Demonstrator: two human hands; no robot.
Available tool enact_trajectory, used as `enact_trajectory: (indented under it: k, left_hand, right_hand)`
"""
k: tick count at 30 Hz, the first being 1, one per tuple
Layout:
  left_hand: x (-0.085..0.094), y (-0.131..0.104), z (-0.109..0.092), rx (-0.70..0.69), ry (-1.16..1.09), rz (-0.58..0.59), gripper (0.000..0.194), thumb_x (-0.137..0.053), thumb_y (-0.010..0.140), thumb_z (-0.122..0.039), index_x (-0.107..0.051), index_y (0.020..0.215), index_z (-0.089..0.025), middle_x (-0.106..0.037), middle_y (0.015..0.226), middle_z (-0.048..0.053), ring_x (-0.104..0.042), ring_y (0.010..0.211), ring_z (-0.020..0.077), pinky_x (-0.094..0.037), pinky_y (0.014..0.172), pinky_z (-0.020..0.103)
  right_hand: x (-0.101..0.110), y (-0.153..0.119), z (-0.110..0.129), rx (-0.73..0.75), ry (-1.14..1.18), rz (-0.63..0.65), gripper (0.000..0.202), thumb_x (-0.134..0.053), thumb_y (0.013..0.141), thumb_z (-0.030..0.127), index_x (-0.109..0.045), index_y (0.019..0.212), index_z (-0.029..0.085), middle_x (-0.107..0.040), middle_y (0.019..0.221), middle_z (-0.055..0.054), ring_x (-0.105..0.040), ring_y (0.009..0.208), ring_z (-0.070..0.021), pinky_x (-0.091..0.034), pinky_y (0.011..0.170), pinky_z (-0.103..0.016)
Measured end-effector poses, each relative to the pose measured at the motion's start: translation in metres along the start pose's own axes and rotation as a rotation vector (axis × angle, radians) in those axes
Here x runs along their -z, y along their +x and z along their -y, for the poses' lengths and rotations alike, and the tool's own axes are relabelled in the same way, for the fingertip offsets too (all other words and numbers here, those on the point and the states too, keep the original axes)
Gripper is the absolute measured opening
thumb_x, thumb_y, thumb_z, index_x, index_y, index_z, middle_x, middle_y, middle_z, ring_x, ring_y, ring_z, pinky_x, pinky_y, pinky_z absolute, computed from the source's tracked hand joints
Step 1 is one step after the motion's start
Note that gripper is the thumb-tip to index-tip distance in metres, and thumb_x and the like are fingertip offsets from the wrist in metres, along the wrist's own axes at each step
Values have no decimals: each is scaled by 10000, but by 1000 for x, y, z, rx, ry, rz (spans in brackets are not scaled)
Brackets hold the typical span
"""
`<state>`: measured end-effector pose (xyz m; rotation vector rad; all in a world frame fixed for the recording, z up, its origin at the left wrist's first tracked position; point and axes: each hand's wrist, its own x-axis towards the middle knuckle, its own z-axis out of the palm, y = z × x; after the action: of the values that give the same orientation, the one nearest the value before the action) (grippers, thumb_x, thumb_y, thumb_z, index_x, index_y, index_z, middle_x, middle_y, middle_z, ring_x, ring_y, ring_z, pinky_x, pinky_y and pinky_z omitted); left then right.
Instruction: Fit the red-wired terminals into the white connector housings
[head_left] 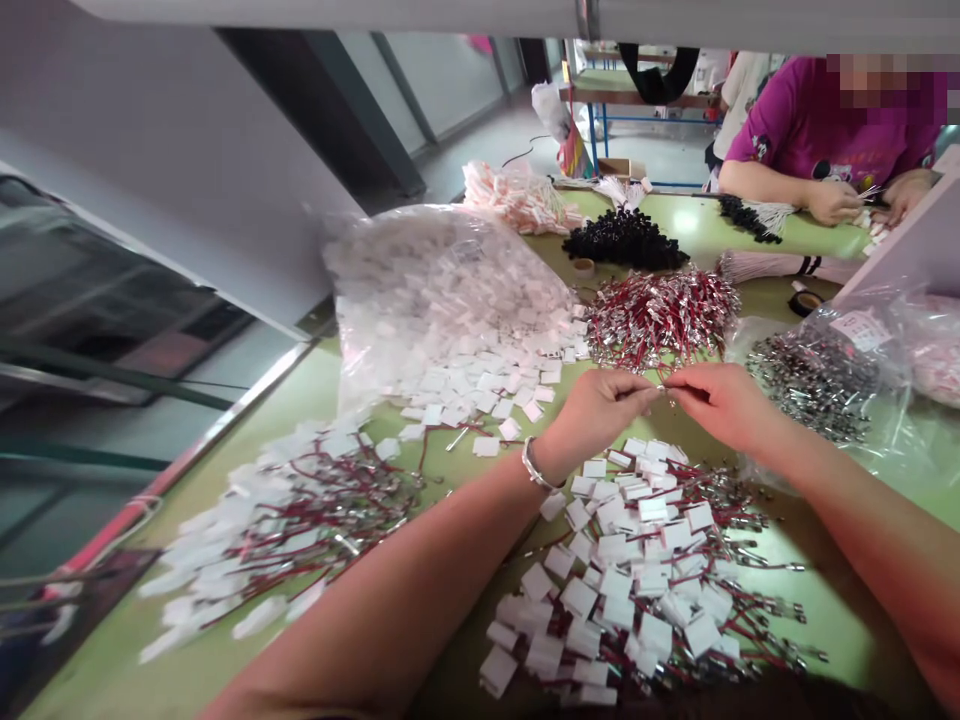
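My left hand [604, 410], with a bracelet at the wrist, is pinched and nearly meets my right hand [716, 400], also pinched, fingertip to fingertip. What lies between the fingertips is too small to name. Just behind them is a heap of red wires with metal ends [660, 315]. Nearer to me, below the hands, white housings with red wires [615, 580] lie in a pile. Another such pile [292, 510] spreads at the left. Loose white housings [465, 385] spill from a clear bag [435, 290] behind my left hand.
Black connectors [626, 238] and pale pink-white parts [517, 198] lie at the back of the green table [911, 500]. A clear bag of metal terminals [814, 375] and a tape roll [806, 300] are at the right. Across the table, a person in a purple shirt [802, 120] handles white wires.
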<state>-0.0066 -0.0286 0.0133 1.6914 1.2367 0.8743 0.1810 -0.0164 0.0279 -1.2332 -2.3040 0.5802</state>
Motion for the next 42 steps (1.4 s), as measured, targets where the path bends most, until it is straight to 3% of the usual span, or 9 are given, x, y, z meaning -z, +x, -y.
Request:
enact_trajectory:
  k: [5,10,17,21,25,29,36,39,42]
  left_hand:
    - [1,-1,-4,7,47,-19,241,-548,820,-311,-684,698,-154,-642,639,9,-534,569,85,-411,535,225]
    - [4,0,-3,-56,109,-12,219,-541,824,-281,-679,699,-166,-659,658,16,-545,591,95,-426,574,238]
    - [8,-5,3,-463,737,80,262,-441,874,-208,-702,853,-218,-684,766,48,-566,731,160,-406,647,285]
    - [10,-1,-4,-528,842,86,289,-416,914,-203,-703,879,-191,-692,798,62,-567,749,173,-409,663,296]
    - [22,9,-8,-450,739,4,229,-542,890,-323,-708,1000,-208,-712,847,64,-593,817,201,-432,783,356]
    - [32,14,1,-321,420,46,231,-519,879,-255,-733,947,-202,-728,890,59,-625,824,156,-468,777,296]
    - [21,7,-15,-81,121,20,373,-589,784,-226,-652,1148,-173,-700,729,10,-569,620,109,-465,621,229]
    - [42,4,-32,-114,167,98,350,-611,769,-278,-655,1099,-172,-702,769,17,-594,677,122,-466,658,228]
    - [80,2,-36,-72,432,112,203,-590,772,-344,-700,826,-184,-694,785,25,-613,704,142,-453,655,234]
  right_hand:
    - [1,-1,-1,-9,44,-73,133,-532,852,186,-643,781,205,-647,701,-1,-546,637,-134,-397,613,-270]
    - [3,-2,3,31,-5,12,148,-511,870,191,-649,815,201,-650,734,-12,-549,668,-135,-392,628,-265]
    - [13,-1,12,-61,-10,232,142,-551,826,155,-613,703,189,-596,634,18,-492,594,-111,-361,579,-241]
    - [14,1,14,-180,82,213,163,-550,830,168,-578,669,180,-542,582,33,-455,562,-101,-352,543,-228]
    - [26,3,3,-149,17,189,154,-534,842,175,-606,707,186,-595,633,17,-503,595,-115,-375,576,-243]
    - [37,4,-9,-145,-3,237,186,-496,872,194,-622,735,198,-652,691,1,-556,628,-130,-412,611,-257]
    - [6,4,18,15,-325,233,246,-477,890,211,-618,1087,170,-654,1065,-135,-610,930,-249,-457,762,-355]
    - [-2,3,24,-3,-258,234,283,-385,909,148,-626,1056,172,-689,972,-112,-631,845,-221,-452,738,-337]
    - [5,3,15,-71,-115,130,276,-383,919,175,-608,1079,187,-706,912,-71,-626,781,-189,-442,710,-306]
